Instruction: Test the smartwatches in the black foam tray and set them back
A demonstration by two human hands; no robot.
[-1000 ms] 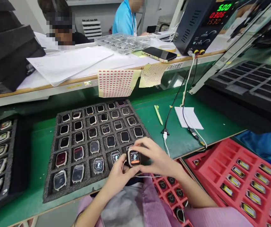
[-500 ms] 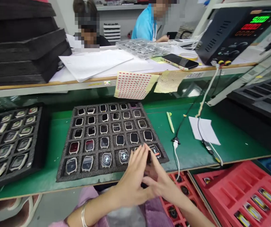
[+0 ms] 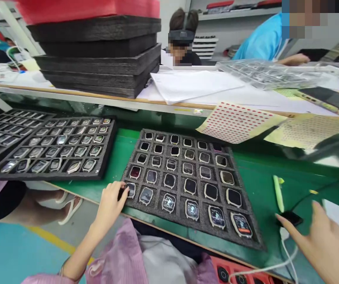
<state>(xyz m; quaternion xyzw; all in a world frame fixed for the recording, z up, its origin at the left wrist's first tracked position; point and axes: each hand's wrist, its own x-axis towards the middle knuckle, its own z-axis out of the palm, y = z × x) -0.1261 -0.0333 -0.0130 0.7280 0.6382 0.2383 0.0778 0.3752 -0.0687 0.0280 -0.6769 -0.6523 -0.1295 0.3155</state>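
Note:
My left hand (image 3: 110, 205) is at the front left corner of a dark grey foam tray (image 3: 195, 228), its thumb and fingers closed on the edge beside a watch (image 3: 130, 190). Square watches with pale frames fill the tray's compartments. Several in the front row have lit faces, such as the watch (image 3: 241, 225) with an orange patch at the right corner. To the right, my right hand (image 3: 326, 236) is spread, thumb and index finger apart. Near its thumb lie a small black rectangular piece (image 3: 293, 218) and a white cable plug (image 3: 284, 234).
Another foam tray of watches (image 3: 101, 169) stands at left. A light green pen (image 3: 278, 193) lies right of the middle tray. Stacked black foam trays (image 3: 98, 65), papers (image 3: 199, 85) and a phone (image 3: 329, 98) sit on the shelf. People sit beyond. A red tray (image 3: 231, 270) is below the table edge.
My hands have come apart from their joined position over the tray's front right: the left to its front left corner, the right toward the cable. The view has turned left.

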